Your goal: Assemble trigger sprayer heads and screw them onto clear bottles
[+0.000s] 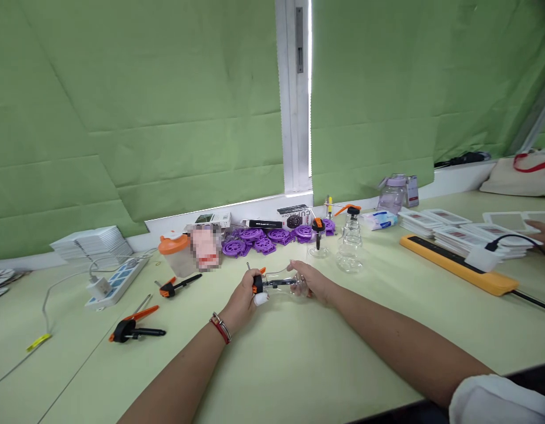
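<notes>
- While the left hand (243,297) is closed around the black-and-orange spray head (258,285), the right hand (310,281) is wrapped around the body of a small clear bottle (285,285), so both grips are clamped on the same piece.
- Held between the hands, the bottle lies on its side just above the desk (299,359), about mid-depth and slightly left of centre.
- Its long axis runs left to right, roughly level; the neck and spray head point toward the left edge, the base toward the right.
- Judging by the grips, the spray head is being fitted to or turned on the neck; whether it is seated I cannot tell.
- A next move would call for the right hand to keep the bottle steady while the left twists the head about that axis.
- Farther back, nearer the desk's far edge, stand two more clear bottles (349,247), one with a black-and-orange pump (318,232).
- Purple plastic parts (266,238) lie along the far edge, and loose spray heads (135,331) lie toward the left.
</notes>
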A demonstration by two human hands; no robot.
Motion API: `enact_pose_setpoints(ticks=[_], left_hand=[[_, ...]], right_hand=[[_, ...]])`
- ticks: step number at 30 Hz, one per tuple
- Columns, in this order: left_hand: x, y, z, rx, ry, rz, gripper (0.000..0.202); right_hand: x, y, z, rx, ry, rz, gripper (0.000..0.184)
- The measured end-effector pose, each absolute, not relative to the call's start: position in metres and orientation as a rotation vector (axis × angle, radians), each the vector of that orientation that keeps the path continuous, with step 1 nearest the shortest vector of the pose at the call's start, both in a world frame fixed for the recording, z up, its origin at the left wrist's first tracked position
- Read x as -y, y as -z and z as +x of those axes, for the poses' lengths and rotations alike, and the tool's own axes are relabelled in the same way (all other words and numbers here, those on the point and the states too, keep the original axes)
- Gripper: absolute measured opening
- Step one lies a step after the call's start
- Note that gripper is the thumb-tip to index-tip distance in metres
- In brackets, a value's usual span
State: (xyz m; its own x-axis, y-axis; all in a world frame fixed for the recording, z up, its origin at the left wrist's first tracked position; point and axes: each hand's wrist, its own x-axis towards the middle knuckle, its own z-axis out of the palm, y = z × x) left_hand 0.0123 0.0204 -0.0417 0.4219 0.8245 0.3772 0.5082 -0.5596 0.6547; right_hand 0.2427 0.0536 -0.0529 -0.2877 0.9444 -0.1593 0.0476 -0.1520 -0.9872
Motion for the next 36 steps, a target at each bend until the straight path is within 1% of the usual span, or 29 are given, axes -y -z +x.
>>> enact_pose_setpoints(ticks=[2, 4, 5, 8, 9, 11, 14, 15, 19, 22, 24, 26, 27, 29, 30, 32, 33, 36], left_hand=[[-0.02, 0.042, 0.012, -1.153, -0.928, 2.242, 0.041], [-0.021, 0.042, 0.012, -1.158, -0.912, 2.225, 0.041], [-0.021, 0.042, 0.011, -1.159, -0.907, 2.206, 0.041], [-0.022, 0.041, 0.011, -1.167, -0.904, 2.147, 0.042], [-0.022, 0.04, 0.011, -1.169, -0.903, 2.136, 0.042], [-0.023, 0.039, 0.01, -1.18, -0.908, 2.123, 0.042], [-0.022, 0.037, 0.01, -1.188, -0.923, 2.128, 0.04], [-0.021, 0.036, 0.01, -1.179, -0.924, 2.136, 0.04], [-0.019, 0.035, 0.01, -1.142, -0.903, 2.144, 0.04], [-0.021, 0.038, 0.009, -1.155, -0.894, 2.117, 0.041], [-0.023, 0.04, 0.007, -1.172, -0.902, 2.105, 0.041], [-0.026, 0.041, 0.005, -1.199, -0.919, 2.098, 0.04], [-0.027, 0.042, 0.004, -1.214, -0.925, 2.096, 0.04], [-0.027, 0.041, 0.003, -1.229, -0.929, 2.092, 0.04], [-0.026, 0.04, 0.003, -1.229, -0.93, 2.09, 0.04], [-0.024, 0.038, 0.004, -1.215, -0.928, 2.092, 0.041], [-0.024, 0.037, 0.004, -1.207, -0.93, 2.095, 0.041], [-0.022, 0.036, 0.006, -1.18, -0.927, 2.103, 0.042]], right_hand=[[-0.054, 0.051, 0.245, 1.35, -1.587, -1.154, 0.048], [-0.051, 0.046, 0.247, 1.309, -1.674, -1.03, 0.046], [-0.049, 0.044, 0.248, 1.288, -1.718, -0.946, 0.048], [-0.044, 0.038, 0.251, 1.273, -1.785, -0.737, 0.062], [-0.043, 0.036, 0.252, 1.283, -1.787, -0.705, 0.064], [-0.042, 0.036, 0.252, 1.308, -1.796, -0.683, 0.061], [-0.046, 0.04, 0.251, 1.36, -1.799, -0.743, 0.048], [-0.048, 0.042, 0.251, 1.382, -1.791, -0.805, 0.047], [-0.056, 0.05, 0.251, 1.439, -1.734, -1.092, 0.062], [-0.057, 0.049, 0.252, 1.414, -1.736, -1.12, 0.068], [-0.054, 0.043, 0.253, 1.377, -1.783, -1.013, 0.065], [-0.05, 0.037, 0.255, 1.36, -1.827, -0.833, 0.055], [-0.048, 0.034, 0.256, 1.363, -1.842, -0.75, 0.056], [-0.046, 0.033, 0.258, 1.385, -1.842, -0.666, 0.067], [-0.047, 0.035, 0.258, 1.401, -1.831, -0.677, 0.067], [-0.051, 0.041, 0.258, 1.434, -1.801, -0.785, 0.056], [-0.054, 0.045, 0.257, 1.448, -1.779, -0.857, 0.053], [-0.062, 0.055, 0.256, 1.485, -1.723, -1.024, 0.064]])
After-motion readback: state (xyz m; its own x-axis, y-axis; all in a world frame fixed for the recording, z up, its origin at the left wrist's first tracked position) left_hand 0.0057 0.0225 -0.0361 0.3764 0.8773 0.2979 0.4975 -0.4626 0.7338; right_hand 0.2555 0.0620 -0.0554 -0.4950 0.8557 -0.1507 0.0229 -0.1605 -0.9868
